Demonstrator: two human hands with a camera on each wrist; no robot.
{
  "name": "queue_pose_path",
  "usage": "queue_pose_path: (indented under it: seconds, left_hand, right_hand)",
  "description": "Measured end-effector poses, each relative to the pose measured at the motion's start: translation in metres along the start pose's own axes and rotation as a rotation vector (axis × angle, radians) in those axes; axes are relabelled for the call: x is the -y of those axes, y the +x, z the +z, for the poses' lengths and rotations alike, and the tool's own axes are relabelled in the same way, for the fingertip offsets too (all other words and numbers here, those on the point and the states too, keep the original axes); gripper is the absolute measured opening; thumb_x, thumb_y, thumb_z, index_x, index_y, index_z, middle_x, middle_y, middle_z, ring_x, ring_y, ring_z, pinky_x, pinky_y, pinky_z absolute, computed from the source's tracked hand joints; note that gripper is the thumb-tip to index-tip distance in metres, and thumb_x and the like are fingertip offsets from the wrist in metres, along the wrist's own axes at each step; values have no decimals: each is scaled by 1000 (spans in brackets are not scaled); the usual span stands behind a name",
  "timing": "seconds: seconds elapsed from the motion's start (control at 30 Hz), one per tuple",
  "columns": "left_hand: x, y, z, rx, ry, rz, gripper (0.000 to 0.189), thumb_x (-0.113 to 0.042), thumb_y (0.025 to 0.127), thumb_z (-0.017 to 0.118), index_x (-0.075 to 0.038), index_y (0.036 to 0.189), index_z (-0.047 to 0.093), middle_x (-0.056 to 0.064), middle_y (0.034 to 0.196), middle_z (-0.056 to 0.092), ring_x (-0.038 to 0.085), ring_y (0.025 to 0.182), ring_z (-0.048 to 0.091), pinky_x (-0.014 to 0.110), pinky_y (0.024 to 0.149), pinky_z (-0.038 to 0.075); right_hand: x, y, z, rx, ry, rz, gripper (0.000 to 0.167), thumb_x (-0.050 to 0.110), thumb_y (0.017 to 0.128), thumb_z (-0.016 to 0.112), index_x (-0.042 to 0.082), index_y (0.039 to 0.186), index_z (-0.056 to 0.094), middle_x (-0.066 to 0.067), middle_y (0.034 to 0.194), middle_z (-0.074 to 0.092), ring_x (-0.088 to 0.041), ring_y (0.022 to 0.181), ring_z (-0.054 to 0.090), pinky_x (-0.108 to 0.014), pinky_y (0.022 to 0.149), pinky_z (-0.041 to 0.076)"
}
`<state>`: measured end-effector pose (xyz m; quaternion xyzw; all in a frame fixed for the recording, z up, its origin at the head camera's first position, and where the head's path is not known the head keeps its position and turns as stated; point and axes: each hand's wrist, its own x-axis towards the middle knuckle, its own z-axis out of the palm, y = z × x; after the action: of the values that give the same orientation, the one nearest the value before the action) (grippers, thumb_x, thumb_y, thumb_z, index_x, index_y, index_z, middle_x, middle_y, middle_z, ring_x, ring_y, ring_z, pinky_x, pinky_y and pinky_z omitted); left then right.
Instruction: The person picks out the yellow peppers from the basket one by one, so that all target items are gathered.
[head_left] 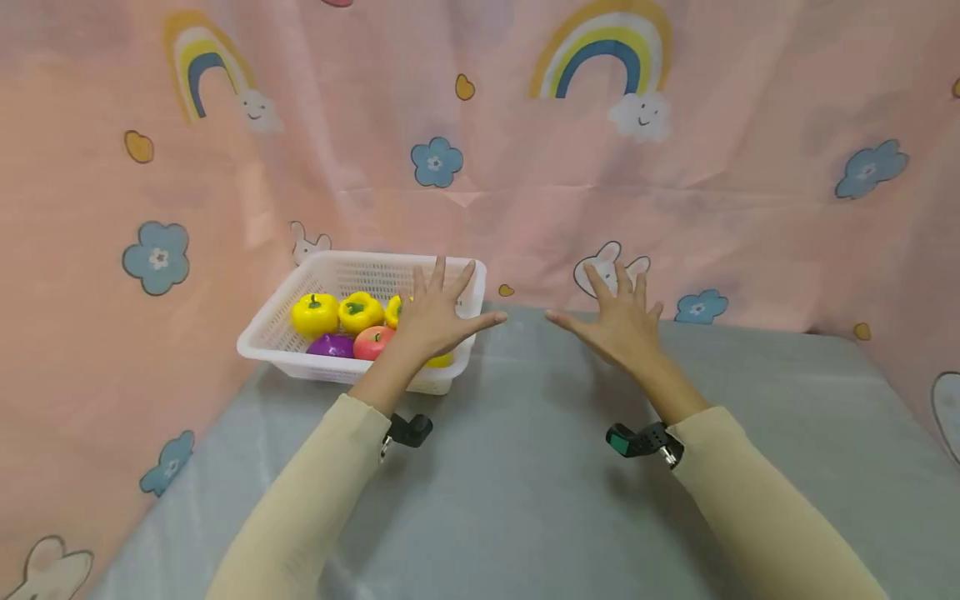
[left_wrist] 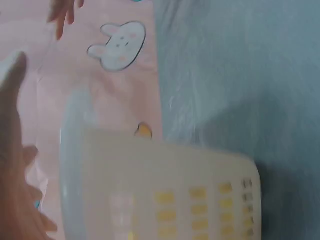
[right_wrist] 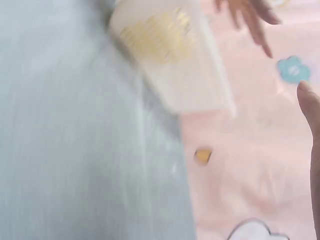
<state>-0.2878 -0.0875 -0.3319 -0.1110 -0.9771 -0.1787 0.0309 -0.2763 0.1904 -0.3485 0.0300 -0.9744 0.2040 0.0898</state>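
Observation:
A white plastic basket [head_left: 258,333] stands at the back left of the grey table [head_left: 525,467], against the pink cloth. In it lie two yellow peppers [head_left: 315,314], a purple fruit [head_left: 331,345], a red apple [head_left: 372,341] and more yellow pieces partly hidden. My left hand [head_left: 435,317] hovers over the basket's right end, fingers spread and straight, holding nothing. My right hand [head_left: 618,321] hovers above bare table to the basket's right, fingers also spread and empty. The left wrist view shows the basket's wall [left_wrist: 165,190] close up; the right wrist view shows the basket [right_wrist: 170,55] blurred.
A pink cloth backdrop [head_left: 675,192] printed with rainbows, flowers and rabbits hangs behind the table and along its left and right sides. A small camera is strapped under each wrist [head_left: 637,439]. The grey tabletop stretches toward me in front of the hands.

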Motion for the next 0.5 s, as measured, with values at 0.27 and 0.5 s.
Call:
queue_pose_path:
  seconds: [0.27,0.5]
  left_hand:
    - [37,-20,-20,-156,-50,44,88,-73,88,53,-41,161,17,5,173,3,41,159,1,70,124,8]
    - [79,-42,-27,-351,-203,114,79,-56,91,64,-32,159,32,-2,172,15,34,160,5,69,124,12]
  right_hand:
    - [24,-5,9,-106,153,-40,101,82,83,51,35,163,12,-18,171,7,-56,153,2,-86,111,10]
    - [46,-5,29,-178,325,-74,94,71,87,59,30,162,21,-20,168,20,-54,153,11,-81,114,19]
